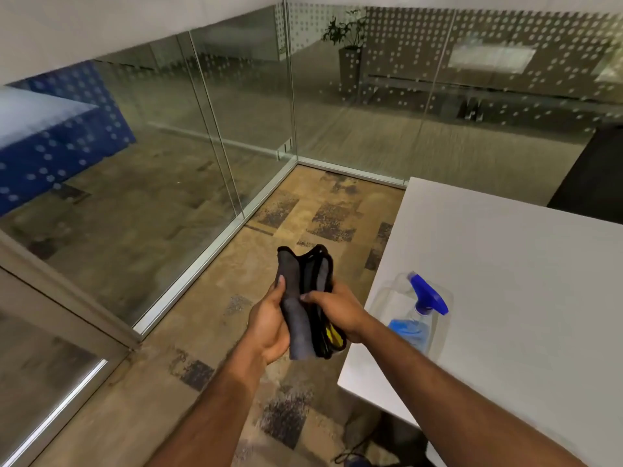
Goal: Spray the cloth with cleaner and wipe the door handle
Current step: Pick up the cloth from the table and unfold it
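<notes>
A folded dark grey cloth (296, 298) with black edging and a yellow patch is held upright in front of me, above the carpet. My left hand (266, 321) grips its lower left side, thumb up along the fabric. My right hand (337, 310) clasps its right side, fingers wrapped over the folds. A clear spray bottle (416, 325) with blue liquid and a blue trigger head lies on its side on the white table (522, 281), just right of my right wrist. No door handle shows in this view.
Glass partition walls (209, 156) with metal floor rails meet in a corner ahead. A metal-framed glass door panel (50, 348) fills the lower left. Patterned carpet (320, 210) covers the floor. A dark chair (593, 176) stands behind the table at right.
</notes>
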{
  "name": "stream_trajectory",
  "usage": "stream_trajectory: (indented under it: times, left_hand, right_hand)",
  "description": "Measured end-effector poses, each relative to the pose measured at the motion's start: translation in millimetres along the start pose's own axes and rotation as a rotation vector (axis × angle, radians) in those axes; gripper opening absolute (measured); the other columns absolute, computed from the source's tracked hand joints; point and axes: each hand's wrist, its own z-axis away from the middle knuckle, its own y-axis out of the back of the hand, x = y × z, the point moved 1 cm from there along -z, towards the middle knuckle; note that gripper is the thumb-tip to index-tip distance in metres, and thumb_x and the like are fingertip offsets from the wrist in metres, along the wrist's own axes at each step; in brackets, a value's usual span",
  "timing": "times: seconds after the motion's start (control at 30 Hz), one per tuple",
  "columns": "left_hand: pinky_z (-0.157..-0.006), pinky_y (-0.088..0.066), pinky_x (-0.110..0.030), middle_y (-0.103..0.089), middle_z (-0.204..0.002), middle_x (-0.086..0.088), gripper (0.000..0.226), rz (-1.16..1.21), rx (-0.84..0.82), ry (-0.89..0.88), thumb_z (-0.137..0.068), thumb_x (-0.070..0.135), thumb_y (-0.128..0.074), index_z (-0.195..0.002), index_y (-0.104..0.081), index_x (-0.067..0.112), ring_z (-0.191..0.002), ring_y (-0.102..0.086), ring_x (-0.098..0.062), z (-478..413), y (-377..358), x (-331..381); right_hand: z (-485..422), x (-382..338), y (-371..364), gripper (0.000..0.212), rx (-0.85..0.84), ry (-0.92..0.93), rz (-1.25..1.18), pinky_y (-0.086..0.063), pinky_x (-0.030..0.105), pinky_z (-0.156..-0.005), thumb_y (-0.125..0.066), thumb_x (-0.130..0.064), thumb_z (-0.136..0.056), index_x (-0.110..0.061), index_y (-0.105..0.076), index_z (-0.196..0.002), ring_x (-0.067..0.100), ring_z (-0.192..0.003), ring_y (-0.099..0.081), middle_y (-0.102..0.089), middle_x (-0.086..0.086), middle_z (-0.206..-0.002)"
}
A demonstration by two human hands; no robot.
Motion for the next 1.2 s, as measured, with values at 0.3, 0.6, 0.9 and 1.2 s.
stream_trajectory:
  times: [0.3, 0.6, 0.9, 1.2]
  left_hand:
    - [-0.096, -0.054, -0.046, -0.068, -0.127, -0.017, 0.079, 0.096, -0.105, 0.089, -0.081, 0.069, -0.059, -0.126, -0.068, 0.005, -0.117, -0.065, -0.034, 21.2, 33.8, 21.7]
    - [-0.073, -0.062, -0.04, -0.076, -0.097, -0.016, 0.024, 0.064, -0.012, 0.13, -0.083, 0.012, -0.061, -0.099, -0.076, 0.002, -0.087, -0.075, -0.032, 22.8, 38.6, 2.2]
    - [-0.068, -0.061, -0.045, -0.075, -0.095, -0.017, 0.034, 0.134, -0.011, 0.151, -0.08, 0.01, -0.051, -0.109, -0.065, 0.002, -0.08, -0.074, -0.035, 24.3, 49.9, 4.8]
    - [-0.064, -0.061, -0.042, -0.075, -0.089, -0.015, 0.029, 0.151, 0.0, 0.095, -0.075, 0.01, -0.053, -0.096, -0.072, 0.003, -0.077, -0.075, -0.033, 16.8, 55.5, 8.6]
  right_hand:
    - [5.6, 11.6, 38.2, 0.027, 0.04, -0.277, -0.406, -0.054, 0.033, -0.074, -0.06, -0.019, -0.084, -0.004, -0.073, -0.103, 0.026, -0.08, -0.069, -0.074, 0.015, -0.091]
    - [0.7, 33.7, 44.8, 0.024, 0.021, -0.29, -0.419, -0.05, 0.035, -0.079, -0.064, -0.026, -0.083, -0.01, -0.076, -0.096, 0.025, -0.08, -0.069, -0.073, 0.013, -0.09]
    - [12.0, 65.0, 56.6, 0.036, 0.339, -0.013, 0.281, -0.05, 0.03, -0.091, -0.062, -0.042, -0.094, -0.016, -0.063, -0.118, 0.015, -0.105, -0.061, -0.061, -0.007, -0.112]
    - [70.4, 138.0, 124.7, 0.033, 1.01, 0.024, 0.194, -0.039, 0.037, -0.06, -0.065, -0.005, -0.081, -0.014, -0.043, -0.058, 0.018, -0.053, -0.039, -0.044, 0.003, -0.055]
